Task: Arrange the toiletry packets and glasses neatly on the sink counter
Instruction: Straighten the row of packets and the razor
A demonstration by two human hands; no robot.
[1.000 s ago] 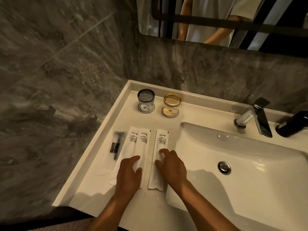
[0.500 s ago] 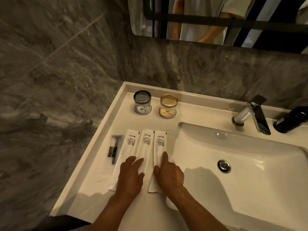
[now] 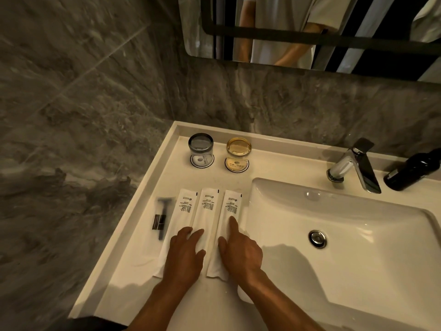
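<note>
We have three white toiletry packets lying side by side on the surface [image 3: 274, 168], in the strip between its left edge and the basin [image 3: 358, 235]. The left packet [image 3: 185, 206], the middle packet [image 3: 207, 209] and the right packet [image 3: 230, 206] run lengthwise from the near edge toward the back, their printed ends pointing to the wall. The left and middle ones touch or slightly overlap; the right one lies just beside the middle, its far side close to the basin rim.

Our left hand [image 3: 185, 255] rests flat on the near ends of the left and middle packets, its grip spread, pinching nothing. Our right hand [image 3: 239, 252] lies palm down on the near part of the right packet, grip likewise spread, the forefinger stretched out along the packet.

A razor in a clear wrapper [image 3: 161, 217] lies just beside the left packet, toward the left edge. Near the back left corner two glasses stand upright, each on a round coaster: the grey glass [image 3: 201, 145] on the left, the amber glass [image 3: 238, 148] just beside it, apart from each other. A tap [image 3: 353, 164] and a dark bottle [image 3: 412, 169] stand along the back edge, right of the glasses.
</note>
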